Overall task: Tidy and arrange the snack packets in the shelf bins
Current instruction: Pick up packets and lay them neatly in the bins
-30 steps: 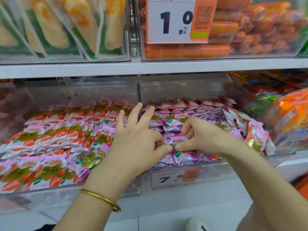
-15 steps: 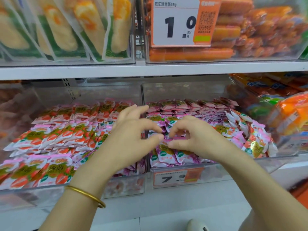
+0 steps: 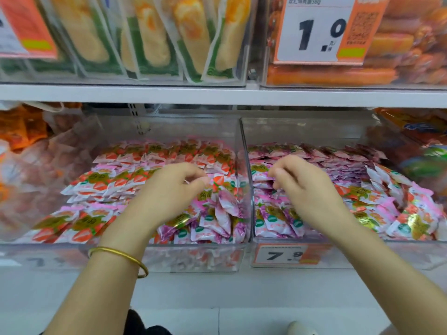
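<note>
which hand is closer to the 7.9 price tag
Right. The right hand is over the right bin, just above the 7.9 price tag on its front. The left hand is over the neighbouring bin, across the clear divider.

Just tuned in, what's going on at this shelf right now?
A person is sorting snacks in two clear bins on the lower shelf. The left hand hovers over the pink-and-red packets in the left bin, the right hand over the purple packets in the right bin, fingers curled near the dividing wall. Whether either hand holds a packet is unclear.
</note>
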Tool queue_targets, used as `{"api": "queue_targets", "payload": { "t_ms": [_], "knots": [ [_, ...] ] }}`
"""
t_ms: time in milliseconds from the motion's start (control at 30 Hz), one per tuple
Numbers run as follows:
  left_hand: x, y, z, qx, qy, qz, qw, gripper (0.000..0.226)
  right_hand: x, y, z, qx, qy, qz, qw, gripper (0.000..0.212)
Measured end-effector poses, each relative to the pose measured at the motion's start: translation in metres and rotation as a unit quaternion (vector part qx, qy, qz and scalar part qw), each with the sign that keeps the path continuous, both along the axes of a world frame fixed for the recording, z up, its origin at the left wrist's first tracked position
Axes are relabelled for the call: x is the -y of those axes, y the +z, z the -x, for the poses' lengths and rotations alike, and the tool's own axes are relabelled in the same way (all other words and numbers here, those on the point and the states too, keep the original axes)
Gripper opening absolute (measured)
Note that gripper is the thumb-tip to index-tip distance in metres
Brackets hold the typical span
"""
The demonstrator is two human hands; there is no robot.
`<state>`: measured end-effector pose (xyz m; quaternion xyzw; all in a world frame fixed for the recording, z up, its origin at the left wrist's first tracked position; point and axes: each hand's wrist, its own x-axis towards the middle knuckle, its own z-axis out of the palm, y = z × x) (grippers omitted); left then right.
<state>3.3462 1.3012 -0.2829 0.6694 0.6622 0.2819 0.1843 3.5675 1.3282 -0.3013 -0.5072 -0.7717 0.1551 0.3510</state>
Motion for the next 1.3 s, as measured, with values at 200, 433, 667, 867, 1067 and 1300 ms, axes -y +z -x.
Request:
{"api": "queue_targets", "payload": {
  "t_ms": [200,433,667,867,1067,1300],
  "knots": [
    [-0.008,-0.022,-0.033,-0.076,0.003,0.070,0.995,0.048,-0.002,0.005,0.017,-0.130,0.011,0.029,0.991,0.013],
    [-0.012,-0.016,-0.029,0.101,0.059,0.022,0.993,0.043,-0.003,0.006,0.021,-0.149,0.013,0.057,0.987,0.022],
    [-0.004,0.011,-0.036,0.459,-0.006,-0.002,0.888,0.032,0.002,0.017,0.022,-0.327,0.078,0.196,0.921,0.025],
    [-0.002,0.016,-0.065,0.469,-0.046,-0.046,0.881,0.030,0.006,0.024,0.012,-0.332,0.121,0.219,0.909,0.020],
    [-0.007,0.011,-0.086,0.347,-0.059,-0.121,0.928,0.020,-0.004,0.025,-0.012,-0.524,0.070,0.265,0.806,0.014],
    [-0.011,0.012,-0.100,0.139,-0.100,-0.179,0.969,0.025,-0.019,0.026,-0.079,-0.560,-0.032,0.276,0.780,0.012]
  ]
}}
